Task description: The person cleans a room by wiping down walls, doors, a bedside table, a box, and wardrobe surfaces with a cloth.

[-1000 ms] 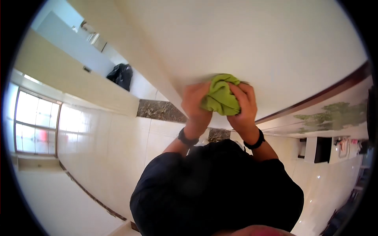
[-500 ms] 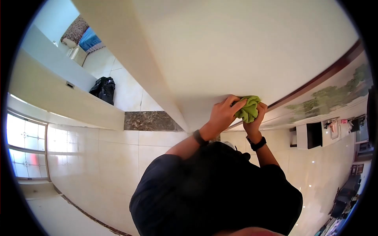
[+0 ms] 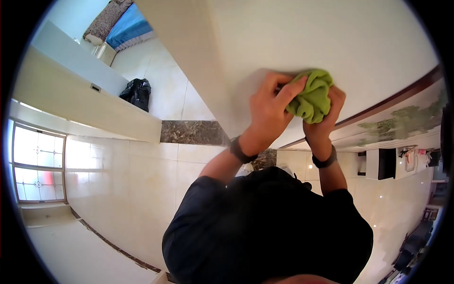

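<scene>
A crumpled green cloth [image 3: 313, 97] is bunched between my two hands, in front of a cream-coloured wall [image 3: 293, 38]. My left hand [image 3: 274, 104] grips it from the left, with thumb and fingers closed on its folds. On the other side, my right hand [image 3: 327, 113] is wrapped round the cloth's right edge; some of its fingers are hidden behind the fabric. Both wrists carry dark bands. Whether the cloth touches the wall cannot be made out.
Left of the wall, a doorway with a dark marble threshold [image 3: 193, 132] leads to a room with a black plastic bag [image 3: 137, 93] and a blue-covered bed [image 3: 128, 27]. A red-brown trim [image 3: 392, 100] borders the wall at right. A white cabinet [image 3: 373, 163] stands farther right.
Both hands and the cloth have moved upward and slightly right in view, appearing larger. The cloth stays held by both hands. The surroundings have shifted a little as the camera moved.
</scene>
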### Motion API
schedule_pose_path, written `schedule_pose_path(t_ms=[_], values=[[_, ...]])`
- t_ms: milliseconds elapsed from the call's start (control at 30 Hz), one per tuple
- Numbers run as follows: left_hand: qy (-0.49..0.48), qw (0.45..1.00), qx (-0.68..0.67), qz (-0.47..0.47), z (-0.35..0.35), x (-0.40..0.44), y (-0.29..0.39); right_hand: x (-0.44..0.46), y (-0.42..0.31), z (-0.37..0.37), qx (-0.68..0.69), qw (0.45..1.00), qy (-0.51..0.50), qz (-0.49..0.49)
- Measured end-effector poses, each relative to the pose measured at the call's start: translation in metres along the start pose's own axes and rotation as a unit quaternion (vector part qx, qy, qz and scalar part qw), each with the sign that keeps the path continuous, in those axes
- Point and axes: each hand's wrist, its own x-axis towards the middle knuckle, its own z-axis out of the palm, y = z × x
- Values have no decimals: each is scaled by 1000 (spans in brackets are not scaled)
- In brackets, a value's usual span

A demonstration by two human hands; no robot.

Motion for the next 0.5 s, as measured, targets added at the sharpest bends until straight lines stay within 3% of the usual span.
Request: schedule_pose_path(t_ms=[233,333,500], values=[[-104,978,74,-163,-21,-111,-46,-106,14,35,-4,984,-157,88],[-100,966,100,-216,-45,-128,-49,-110,-1,50,48,969,-221,99],[39,979,160,-121,-100,-81,-19,-50,-50,80,109,985,-134,-14]])
